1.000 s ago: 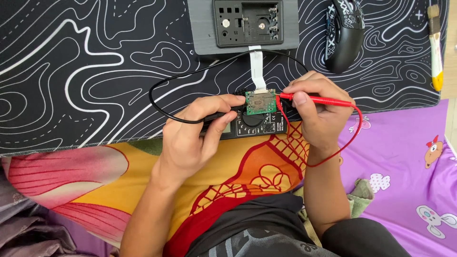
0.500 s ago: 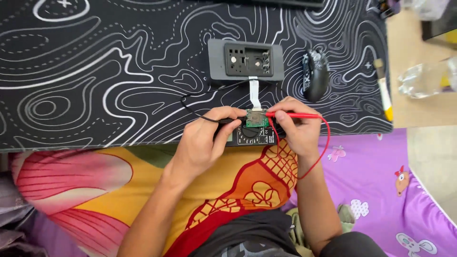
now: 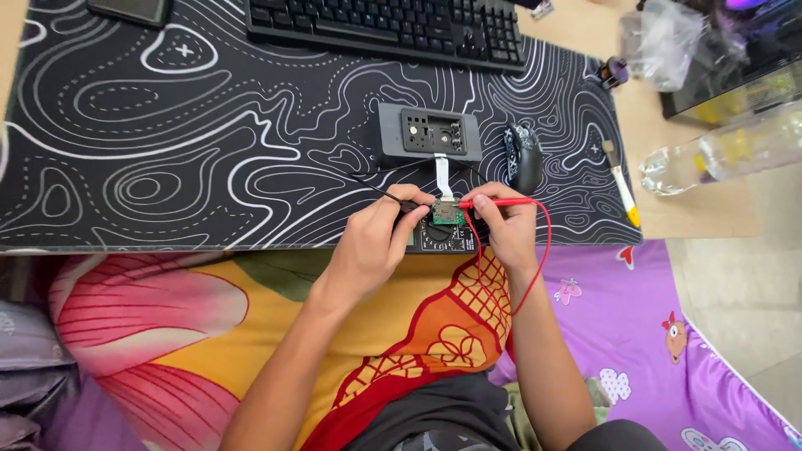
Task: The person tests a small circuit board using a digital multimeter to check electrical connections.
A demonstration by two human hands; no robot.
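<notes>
The person was probing a small green circuit board (image 3: 446,214), which lay on a black multimeter (image 3: 444,237) at the near edge of the patterned desk mat (image 3: 167,150); the left hand (image 3: 374,242) pinched the black probe (image 3: 399,200) and the right hand (image 3: 504,225) gripped the red probe (image 3: 499,202), both tips at the board. Judging by this, steady tip placement mattered most next. A white ribbon cable (image 3: 442,174) ran up to a grey device housing (image 3: 429,132), with a black mouse (image 3: 523,155) just beside the right hand and a keyboard (image 3: 393,27) well apart.

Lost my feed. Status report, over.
Left hand holds black probe. Right hand holds red probe. Both tips on small green circuit board. Nothing blocking.
</notes>
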